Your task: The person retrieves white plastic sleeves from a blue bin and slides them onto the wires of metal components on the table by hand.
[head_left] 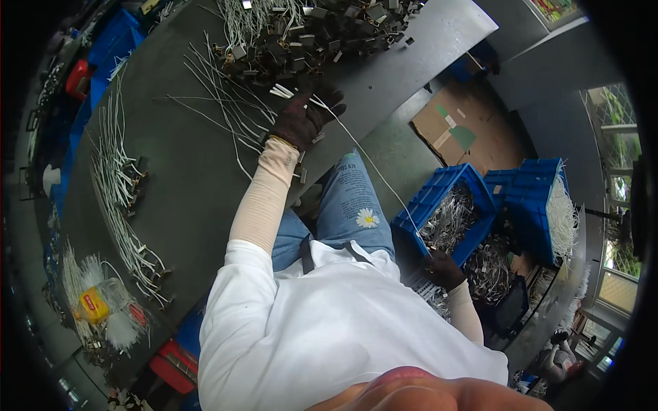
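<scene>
Under a dark glove, my left hand (301, 122) is over the grey table, closed around several white wires whose pale ends (281, 91) stick out past it; its outer fingers reach outward. One long white wire (373, 166) runs from there down to the right. Its far end is at my right hand (445, 269), also gloved and closed on it beside a blue crate. Thin wires (229, 109) with small metal parts fan out on the table beside my left hand. Beyond lies a heap of small dark metal parts (308, 44).
A row of white wires with dark parts (122, 171) lies along the table's left. A clear container with a yellow label (96, 303) sits lower left. At right are a blue crate of metal pieces (432, 179), another blue crate (524, 198) and flattened cardboard (473, 123).
</scene>
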